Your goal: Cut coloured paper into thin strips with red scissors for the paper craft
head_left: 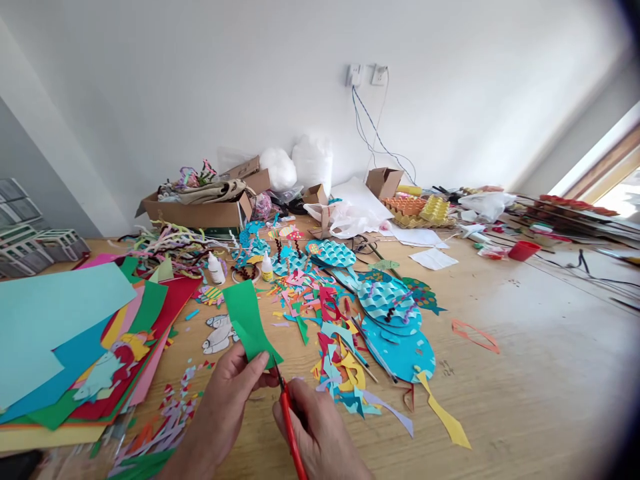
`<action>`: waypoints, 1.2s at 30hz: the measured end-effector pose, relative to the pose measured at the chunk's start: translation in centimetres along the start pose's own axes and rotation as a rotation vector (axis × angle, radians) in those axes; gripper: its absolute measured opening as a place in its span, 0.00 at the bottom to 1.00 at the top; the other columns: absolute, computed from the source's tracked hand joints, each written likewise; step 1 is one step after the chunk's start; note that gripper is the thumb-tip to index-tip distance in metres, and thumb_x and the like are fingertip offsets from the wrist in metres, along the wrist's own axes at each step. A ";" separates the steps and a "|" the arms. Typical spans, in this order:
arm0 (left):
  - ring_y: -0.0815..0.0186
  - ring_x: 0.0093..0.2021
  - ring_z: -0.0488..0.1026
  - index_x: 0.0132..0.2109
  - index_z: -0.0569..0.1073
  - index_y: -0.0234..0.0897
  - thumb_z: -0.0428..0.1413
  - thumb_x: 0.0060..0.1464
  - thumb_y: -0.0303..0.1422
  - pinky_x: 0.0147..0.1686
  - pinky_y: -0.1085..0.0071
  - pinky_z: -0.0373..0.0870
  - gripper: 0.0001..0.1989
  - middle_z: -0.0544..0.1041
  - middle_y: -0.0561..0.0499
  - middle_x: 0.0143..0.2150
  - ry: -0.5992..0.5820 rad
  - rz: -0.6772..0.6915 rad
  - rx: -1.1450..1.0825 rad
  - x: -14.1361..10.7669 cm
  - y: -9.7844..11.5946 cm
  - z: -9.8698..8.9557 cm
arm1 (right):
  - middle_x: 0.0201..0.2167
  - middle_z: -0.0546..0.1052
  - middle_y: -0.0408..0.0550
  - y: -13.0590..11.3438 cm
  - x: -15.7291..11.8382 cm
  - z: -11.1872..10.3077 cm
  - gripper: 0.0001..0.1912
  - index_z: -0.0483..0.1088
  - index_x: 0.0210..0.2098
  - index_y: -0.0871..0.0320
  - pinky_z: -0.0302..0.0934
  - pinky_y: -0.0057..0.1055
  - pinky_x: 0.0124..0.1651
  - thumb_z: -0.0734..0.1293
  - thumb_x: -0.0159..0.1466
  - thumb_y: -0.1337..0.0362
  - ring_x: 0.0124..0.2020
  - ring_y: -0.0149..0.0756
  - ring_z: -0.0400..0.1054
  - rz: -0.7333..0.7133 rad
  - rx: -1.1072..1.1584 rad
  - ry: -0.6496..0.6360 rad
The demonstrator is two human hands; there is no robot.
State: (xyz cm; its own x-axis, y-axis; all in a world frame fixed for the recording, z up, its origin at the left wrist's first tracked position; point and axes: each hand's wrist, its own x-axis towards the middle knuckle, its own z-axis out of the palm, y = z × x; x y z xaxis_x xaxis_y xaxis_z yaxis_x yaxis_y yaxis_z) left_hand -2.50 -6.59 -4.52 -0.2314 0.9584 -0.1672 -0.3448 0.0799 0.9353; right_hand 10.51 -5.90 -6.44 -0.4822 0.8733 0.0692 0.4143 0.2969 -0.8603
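Observation:
A curved strip of green paper (247, 319) is pinched by its lower end in my left hand (227, 393), thumb on top. My right hand (317, 427) grips red-handled scissors (289, 420), whose dark blades meet the lower right edge of the green paper. How far the blades have cut in I cannot tell. Just beyond my left hand lie fish cut-outs with drawn outlines (219, 333). To the right, scraps of coloured paper (345, 363) are strewn beside a blue paper disc (400, 347) and a woven blue piece (387, 297).
Stacked coloured sheets (55, 320) cover the left side. Two glue bottles (216, 269) stand among pipe cleaners (165, 247). Behind are a cardboard box (197, 213), egg trays (407, 210) and plastic bags. A red cup (523, 250) sits at the right, and a yellow paper strip (445, 413) nearer me.

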 end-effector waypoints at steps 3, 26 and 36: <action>0.67 0.27 0.72 0.31 0.74 0.37 0.58 0.45 0.32 0.29 0.72 0.70 0.04 0.78 0.52 0.30 0.004 -0.013 -0.012 -0.1 0.0 0.0 | 0.17 0.57 0.38 0.0 -0.1 0.0 0.12 0.52 0.19 0.57 0.42 0.24 0.22 0.56 0.59 0.64 0.19 0.26 0.49 0.012 0.007 0.008; 0.62 0.37 0.73 0.40 0.75 0.39 0.56 0.48 0.31 0.36 0.68 0.68 0.11 0.79 0.50 0.36 -0.073 -0.106 -0.021 -0.8 -0.3 0.0 | 0.17 0.55 0.36 1.4 -0.2 0.5 0.14 0.54 0.20 0.58 0.43 0.23 0.22 0.56 0.61 0.62 0.20 0.26 0.48 -0.005 0.074 -0.010; 0.66 0.30 0.69 0.30 0.76 0.38 0.59 0.42 0.32 0.33 0.71 0.67 0.05 0.77 0.54 0.27 0.047 -0.078 0.054 -0.7 -0.6 -0.3 | 0.15 0.56 0.35 1.2 -0.1 0.4 0.14 0.55 0.21 0.57 0.46 0.22 0.19 0.57 0.59 0.57 0.16 0.25 0.50 0.136 0.423 -0.064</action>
State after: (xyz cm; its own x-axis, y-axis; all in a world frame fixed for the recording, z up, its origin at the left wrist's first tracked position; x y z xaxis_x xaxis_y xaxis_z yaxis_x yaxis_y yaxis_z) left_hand -2.41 -7.41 -5.11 -0.2490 0.9347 -0.2536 -0.3139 0.1698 0.9342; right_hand 10.73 -5.76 -7.74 -0.4973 0.8639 -0.0791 0.1321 -0.0147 -0.9911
